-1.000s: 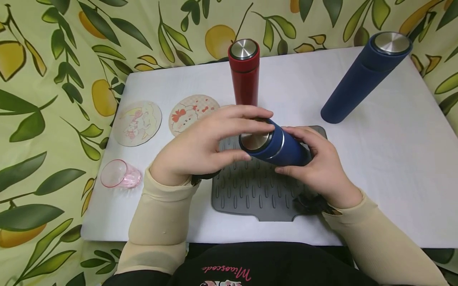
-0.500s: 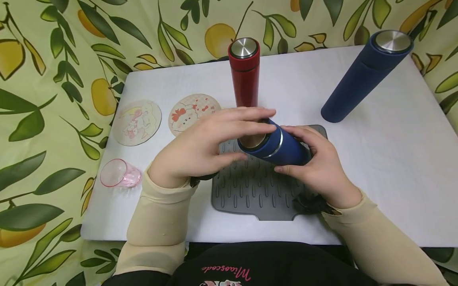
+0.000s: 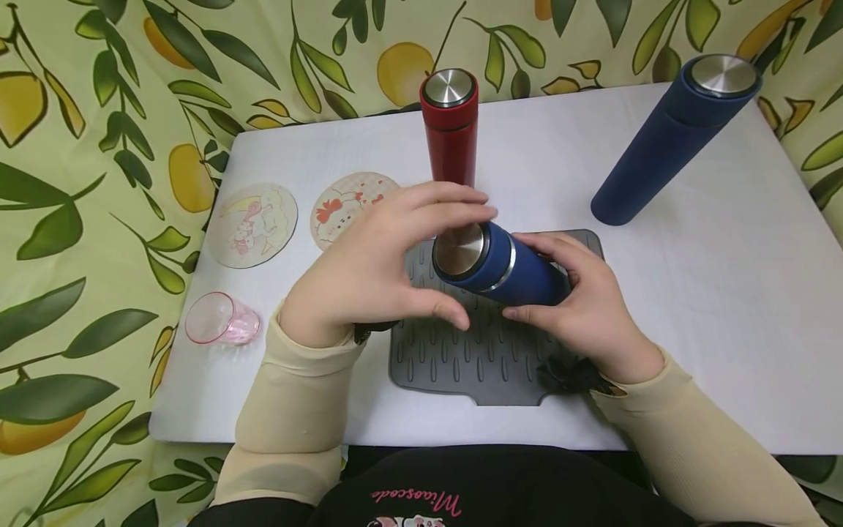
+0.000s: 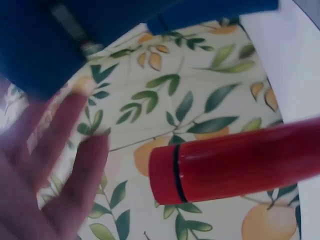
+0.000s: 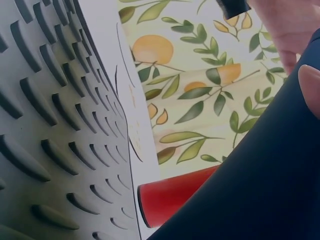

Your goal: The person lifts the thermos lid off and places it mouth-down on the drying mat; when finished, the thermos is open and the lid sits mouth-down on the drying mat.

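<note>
Works at white table [image 3: 731, 315]. Over grey mat [image 3: 454, 359], holds silver-ringed blue flask [image 3: 533, 274] tilted, with long axis running from 3-to-4 o'clock at lower end to 9-to-10 at cap [image 3: 461, 250]. Grips flask from 4-o'clock side with right hand [image 3: 589, 311]. Poses left hand [image 3: 375, 263] spread at 9 o'clock of cap, nearer it than right, with fingers [image 3: 448, 214] uncurled toward 12, thumb [image 3: 437, 305] toward 6. Cannot tell on contact.

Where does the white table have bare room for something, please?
The table is bare between the tall navy bottle and beige right sleeve, but crowded over the grey ribbed mat: left hand, right hand, silver-ringed blue bottle.
</note>
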A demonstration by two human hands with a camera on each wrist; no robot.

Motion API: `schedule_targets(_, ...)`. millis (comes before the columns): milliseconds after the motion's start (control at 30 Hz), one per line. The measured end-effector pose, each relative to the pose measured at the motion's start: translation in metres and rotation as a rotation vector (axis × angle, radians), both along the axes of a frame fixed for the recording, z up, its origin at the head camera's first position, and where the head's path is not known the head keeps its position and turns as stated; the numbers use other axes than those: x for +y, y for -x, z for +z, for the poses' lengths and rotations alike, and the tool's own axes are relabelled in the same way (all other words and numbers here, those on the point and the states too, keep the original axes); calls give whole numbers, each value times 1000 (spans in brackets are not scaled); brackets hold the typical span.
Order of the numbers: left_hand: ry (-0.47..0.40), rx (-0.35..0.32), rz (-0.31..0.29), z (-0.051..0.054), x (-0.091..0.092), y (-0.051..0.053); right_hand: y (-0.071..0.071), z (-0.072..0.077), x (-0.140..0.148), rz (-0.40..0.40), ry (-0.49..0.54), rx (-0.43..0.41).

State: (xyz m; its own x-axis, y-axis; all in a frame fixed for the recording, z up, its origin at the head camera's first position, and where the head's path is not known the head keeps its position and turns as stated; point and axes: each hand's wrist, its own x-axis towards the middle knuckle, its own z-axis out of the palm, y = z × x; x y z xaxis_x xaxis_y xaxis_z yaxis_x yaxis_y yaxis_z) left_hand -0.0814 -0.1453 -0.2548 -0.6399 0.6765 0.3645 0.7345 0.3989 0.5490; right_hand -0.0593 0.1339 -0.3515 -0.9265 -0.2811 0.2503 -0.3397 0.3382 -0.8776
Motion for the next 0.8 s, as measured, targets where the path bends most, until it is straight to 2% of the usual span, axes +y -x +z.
schedule_targets(100,-3,-102,-142,5,-7,0,0,0,0,-1,-6,-1)
schedule_targets(167,15,-110,-180,7,-9,-1,0,1,0,1,-11,-6)
schedule_targets(267,36,-81,-159,8,-10,-1,0,1,0,8,-22,-11)
schedule_targets(467,67,36,10,7,-3,-2,1,1,-1,24,-23,-5)
schedule_targets(533,80,59,39,7,-3,-3,0,0,-2,23,-25,-5)
schedule_targets(600,81,46,6,8,-4,-4,0,0,-2,20,-26,-8)
schedule_targets(733,88,-23,-125,12,-10,-7,0,0,-2,20,-32,-5)
schedule_targets(800,104,-24,-148,13,-12,-8,0,0,-2,25,-36,-2)
